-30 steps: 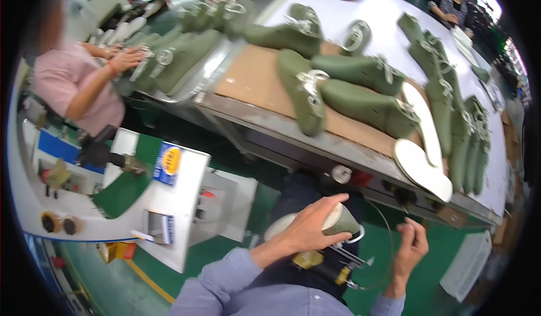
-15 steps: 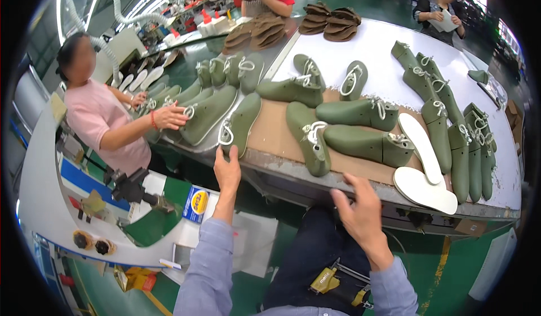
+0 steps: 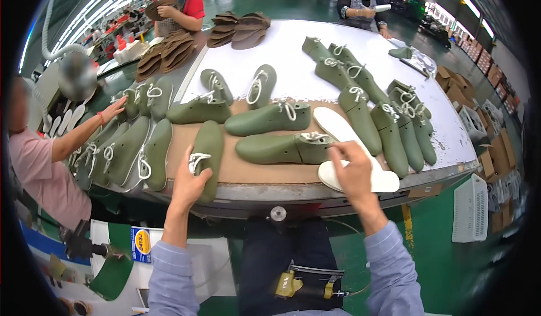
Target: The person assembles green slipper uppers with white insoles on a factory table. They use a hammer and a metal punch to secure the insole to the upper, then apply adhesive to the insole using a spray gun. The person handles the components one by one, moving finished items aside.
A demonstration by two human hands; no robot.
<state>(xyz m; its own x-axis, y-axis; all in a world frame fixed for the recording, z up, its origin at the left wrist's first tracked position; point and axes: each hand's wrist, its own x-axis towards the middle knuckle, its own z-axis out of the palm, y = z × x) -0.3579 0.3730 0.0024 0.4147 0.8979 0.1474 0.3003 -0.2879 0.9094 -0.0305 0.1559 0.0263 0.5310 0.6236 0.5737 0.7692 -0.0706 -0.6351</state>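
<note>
My left hand (image 3: 187, 185) is closed at the near end of a green shoe last (image 3: 209, 138) with white cord, its thumb across the surface. The last lies toe away on brown board, its near end over the table edge. My right hand (image 3: 357, 176) hovers with bent fingers apart above two white insoles, one long (image 3: 337, 121) and one crossing below it (image 3: 386, 182). Those fingertips are close to the corded end of another green last (image 3: 267, 148); whether they touch it I cannot tell. A further last (image 3: 265, 120) lies parallel behind.
More corded lasts stand at left (image 3: 127, 152) and right (image 3: 360, 116). Brown stacked pieces (image 3: 248, 31) sit at the back. A co-worker's arm (image 3: 84, 133) reaches in from the left; two other people stand beyond the table. A yellow hand tool (image 3: 287, 285) rests by my lap.
My view has turned right. My left hand has come onto the shoe last by the table edge. The right hand has risen from the edge to above the insoles.
</note>
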